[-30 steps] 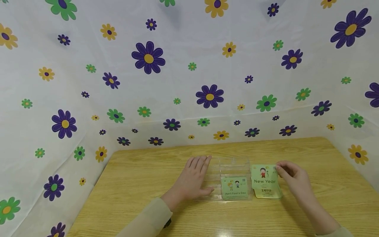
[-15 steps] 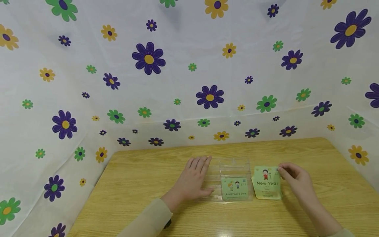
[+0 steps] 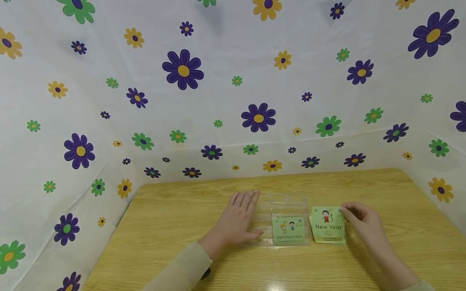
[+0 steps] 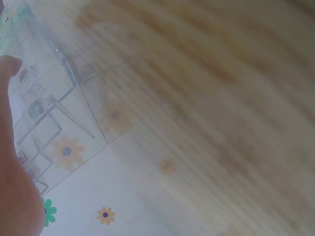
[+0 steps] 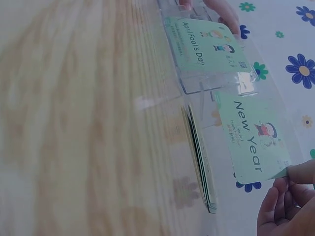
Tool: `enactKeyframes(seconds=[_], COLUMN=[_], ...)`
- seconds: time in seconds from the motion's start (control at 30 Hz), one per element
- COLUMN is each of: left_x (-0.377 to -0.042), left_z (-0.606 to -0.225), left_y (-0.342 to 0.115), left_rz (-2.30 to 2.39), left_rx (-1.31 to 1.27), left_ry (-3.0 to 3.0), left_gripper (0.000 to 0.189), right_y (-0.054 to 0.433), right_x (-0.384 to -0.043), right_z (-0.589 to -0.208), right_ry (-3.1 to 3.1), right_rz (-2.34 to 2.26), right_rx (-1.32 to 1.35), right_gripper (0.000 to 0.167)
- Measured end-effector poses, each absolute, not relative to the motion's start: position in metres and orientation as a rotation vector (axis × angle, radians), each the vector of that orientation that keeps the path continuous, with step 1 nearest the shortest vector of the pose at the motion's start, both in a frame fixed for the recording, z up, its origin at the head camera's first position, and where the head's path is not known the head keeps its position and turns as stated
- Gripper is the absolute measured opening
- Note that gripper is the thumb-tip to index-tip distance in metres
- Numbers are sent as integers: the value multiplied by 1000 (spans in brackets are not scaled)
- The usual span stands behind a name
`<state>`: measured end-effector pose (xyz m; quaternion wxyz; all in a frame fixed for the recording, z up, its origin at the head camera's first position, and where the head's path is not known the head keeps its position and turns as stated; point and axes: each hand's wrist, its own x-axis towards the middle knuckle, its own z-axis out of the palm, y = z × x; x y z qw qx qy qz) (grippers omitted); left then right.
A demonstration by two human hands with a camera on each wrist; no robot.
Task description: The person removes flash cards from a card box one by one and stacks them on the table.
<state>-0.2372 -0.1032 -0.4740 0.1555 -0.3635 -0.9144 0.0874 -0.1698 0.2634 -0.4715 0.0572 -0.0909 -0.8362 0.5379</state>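
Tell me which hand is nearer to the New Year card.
Right. The right hand pinches the New Year card by its upper right corner; the left hand lies over the clear plastic holder, left of the April Fool's Day card.

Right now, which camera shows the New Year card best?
The right wrist view: the New Year card is large there, visibly apart from the stack, pinched by the right hand. The head view shows it smaller, over the stack; I can't make it out from the left wrist.

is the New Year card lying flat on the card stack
No, the right hand holds the New Year card raised, with a visible gap between it and the stack.
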Motion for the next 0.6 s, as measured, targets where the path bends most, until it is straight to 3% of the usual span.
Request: enactKeyframes(seconds=[0.6], left_x=[-238], left_z=[-475], left_y=[-102], left_rz=[249], left_rx=[-1029], left_ry=[-2653], left_gripper=[113], right_y=[269], right_x=[-173], right_z=[-480], right_ry=[-2609], right_rz=[1535], right_rx=[-251], right_gripper=[34])
